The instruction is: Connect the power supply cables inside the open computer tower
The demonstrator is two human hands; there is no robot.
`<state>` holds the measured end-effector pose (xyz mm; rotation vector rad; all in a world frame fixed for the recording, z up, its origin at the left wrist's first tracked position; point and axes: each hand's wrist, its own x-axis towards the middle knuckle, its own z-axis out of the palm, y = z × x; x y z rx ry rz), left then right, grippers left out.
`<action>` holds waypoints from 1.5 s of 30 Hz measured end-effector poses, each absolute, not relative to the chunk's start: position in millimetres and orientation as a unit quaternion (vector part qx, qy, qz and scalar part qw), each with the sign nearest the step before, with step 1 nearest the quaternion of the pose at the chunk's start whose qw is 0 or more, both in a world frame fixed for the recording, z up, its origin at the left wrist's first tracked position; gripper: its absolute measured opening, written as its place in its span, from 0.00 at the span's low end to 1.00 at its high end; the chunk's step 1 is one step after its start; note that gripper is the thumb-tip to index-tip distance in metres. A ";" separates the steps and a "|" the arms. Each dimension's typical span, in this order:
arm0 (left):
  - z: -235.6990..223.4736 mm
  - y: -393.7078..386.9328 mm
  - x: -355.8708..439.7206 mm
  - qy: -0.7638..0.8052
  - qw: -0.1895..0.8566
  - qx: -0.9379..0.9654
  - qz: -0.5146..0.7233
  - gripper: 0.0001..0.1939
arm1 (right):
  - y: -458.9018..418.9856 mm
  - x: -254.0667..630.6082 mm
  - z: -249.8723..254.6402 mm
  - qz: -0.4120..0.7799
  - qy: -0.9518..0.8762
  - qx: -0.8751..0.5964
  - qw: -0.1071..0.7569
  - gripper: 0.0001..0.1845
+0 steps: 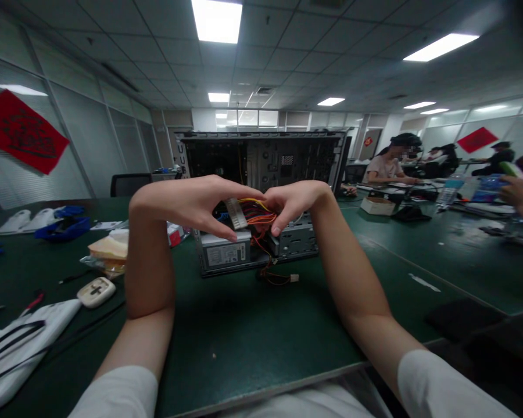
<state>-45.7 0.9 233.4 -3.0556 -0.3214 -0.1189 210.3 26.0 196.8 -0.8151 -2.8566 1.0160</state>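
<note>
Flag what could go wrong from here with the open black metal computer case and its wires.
The red, orange and yellow wires are bunched between the left hand and right hand; a hard tug might strain them. The right hand sits close to the gray, perforated metal bay, whose edge could scrape skin. Thin leads ending in a small white plastic plug lie on the green tabletop and might snag.

- Computer case (258,159): matt sheet metal, dark and grey.
- Power supply (224,253), low in the case: smooth grey metal, printed label.
- Wires (261,217), inside the case: smooth plastic coating.
- Connector (236,213), by the case's wires: pale plastic.
- Table (253,331), under the case: smooth, faintly glossy.
- Bottle (450,190), right of the case: clear plastic.
</note>
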 end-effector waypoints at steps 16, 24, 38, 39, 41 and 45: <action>240.1 1.9 -55.0 -0.160 0.003 -0.987 -0.011 0.35 | 6.5 197.2 203.3 0.278 -0.907 -0.314 0.026 0.24; 239.6 7.7 -54.0 -0.159 0.032 -0.987 0.005 0.35 | 7.3 192.5 202.6 0.248 -0.921 -0.300 0.032 0.25; 222.7 -0.6 -39.9 -0.203 0.069 -0.975 -0.048 0.19 | 9.1 187.2 200.3 0.239 -0.917 -0.319 0.022 0.28; 222.6 -0.3 -39.2 -0.203 0.070 -0.975 -0.050 0.18 | 9.6 187.1 200.0 0.247 -0.916 -0.315 0.024 0.28; 222.9 -0.9 -38.3 -0.199 0.071 -0.976 -0.056 0.15 | 11.0 187.2 199.3 0.265 -0.916 -0.299 0.026 0.27; 223.3 -3.8 -38.3 -0.197 0.090 -0.972 -0.092 0.13 | 13.8 188.2 198.4 0.290 -0.918 -0.269 0.019 0.26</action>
